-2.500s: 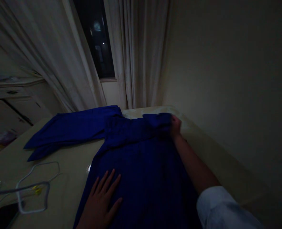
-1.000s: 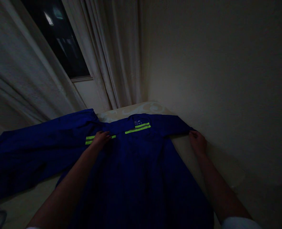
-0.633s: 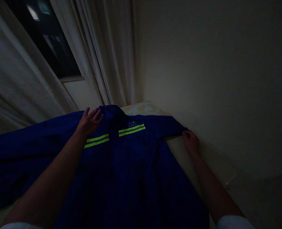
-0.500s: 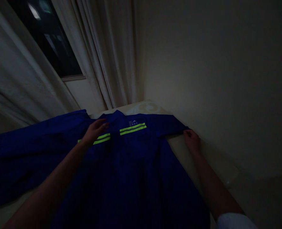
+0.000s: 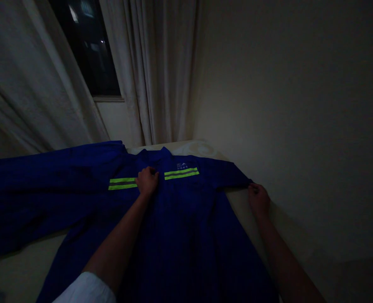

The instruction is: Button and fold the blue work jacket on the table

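Head view: a blue jacket lies spread front-up on the bed, its collar toward the curtains. The left hand is bunched shut on the jacket's front between the reflective stripes. The right hand is closed on the sleeve end by the wall. This looks like smoothing and straightening the cloth. Any further pull calls for both grips to hold it taut.
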Available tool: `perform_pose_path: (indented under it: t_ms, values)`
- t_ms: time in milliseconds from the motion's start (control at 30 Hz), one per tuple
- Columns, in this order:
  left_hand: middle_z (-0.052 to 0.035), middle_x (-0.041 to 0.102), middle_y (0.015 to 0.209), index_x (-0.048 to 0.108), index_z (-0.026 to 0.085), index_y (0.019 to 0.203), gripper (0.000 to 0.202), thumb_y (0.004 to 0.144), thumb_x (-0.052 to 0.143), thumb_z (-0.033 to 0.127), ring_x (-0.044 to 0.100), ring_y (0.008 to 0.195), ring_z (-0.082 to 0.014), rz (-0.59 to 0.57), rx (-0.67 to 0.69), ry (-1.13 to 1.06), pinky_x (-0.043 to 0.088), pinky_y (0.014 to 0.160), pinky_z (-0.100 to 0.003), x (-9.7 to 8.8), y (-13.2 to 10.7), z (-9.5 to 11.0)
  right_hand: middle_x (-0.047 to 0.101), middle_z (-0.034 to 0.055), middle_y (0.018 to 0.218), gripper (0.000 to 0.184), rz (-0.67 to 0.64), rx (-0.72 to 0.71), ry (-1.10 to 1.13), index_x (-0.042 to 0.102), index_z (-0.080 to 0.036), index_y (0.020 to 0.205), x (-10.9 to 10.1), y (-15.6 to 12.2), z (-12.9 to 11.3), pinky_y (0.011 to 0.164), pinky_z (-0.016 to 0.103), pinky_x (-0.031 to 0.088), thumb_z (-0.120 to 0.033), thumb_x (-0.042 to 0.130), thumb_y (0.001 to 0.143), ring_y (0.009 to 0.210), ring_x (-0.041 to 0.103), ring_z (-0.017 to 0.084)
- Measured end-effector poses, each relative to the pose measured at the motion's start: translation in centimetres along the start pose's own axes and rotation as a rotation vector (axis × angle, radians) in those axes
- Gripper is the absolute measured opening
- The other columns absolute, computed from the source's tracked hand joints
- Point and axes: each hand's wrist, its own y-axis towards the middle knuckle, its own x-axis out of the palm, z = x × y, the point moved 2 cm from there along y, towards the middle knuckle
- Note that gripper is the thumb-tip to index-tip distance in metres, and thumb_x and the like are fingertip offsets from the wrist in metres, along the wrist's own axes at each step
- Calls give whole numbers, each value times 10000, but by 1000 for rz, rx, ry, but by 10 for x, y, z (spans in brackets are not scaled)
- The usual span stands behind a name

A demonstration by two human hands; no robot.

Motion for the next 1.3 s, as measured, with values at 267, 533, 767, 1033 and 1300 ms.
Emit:
perform_pose_path:
  t_ms: [267, 533, 767, 1033, 1300]
  values:
    - [-92, 722, 1306, 774, 259, 1178, 391, 942, 474, 173, 617, 1220, -316, 37, 28, -219, 444, 1066, -491, 3, -3, -12, 714, 101, 988, 345, -390, -613, 8, 669, -219, 977, 44, -49, -168, 902, 356, 493, -461, 427, 1018, 954, 661, 244]
    - [-149, 693, 1387, 569, 169, 1426, 529, 916, 631, 299, 646, 1258, -309, 43, -37, -337, 497, 1053, -423, 9, 3, -28, 764, 149, 1079, 423, -782, -494, -181, 741, -178, 1044, 198, -131, -327, 762, 392, 490, -555, 554, 1010, 944, 709, 310]
    - [-176, 617, 1502, 436, 120, 1570, 675, 922, 557, 265, 577, 1374, -347, 8, 37, -195, 443, 1138, -473, 11, 0, -19, 754, 91, 1128, 283, -762, -481, -199, 689, -236, 1109, 226, -135, -312, 809, 365, 521, -446, 507, 1057, 996, 724, 262]
    - [-85, 537, 1600, 553, 202, 1514, 587, 936, 459, 174, 418, 1501, -337, -25, 102, 1, 396, 1166, -530, 11, -6, -8, 628, 115, 1305, 246, -740, -625, -202, 550, -224, 1280, 229, -130, -308, 875, 355, 534, -335, 407, 1114, 1136, 675, 250]
    - [-63, 501, 1630, 542, 228, 1522, 607, 920, 476, 184, 415, 1503, -318, -28, 106, 95, 361, 1168, -556, 15, -8, -5, 630, 116, 1298, 210, -759, -614, -160, 561, -203, 1239, 223, -122, -308, 903, 328, 516, -276, 407, 1116, 1130, 665, 231]
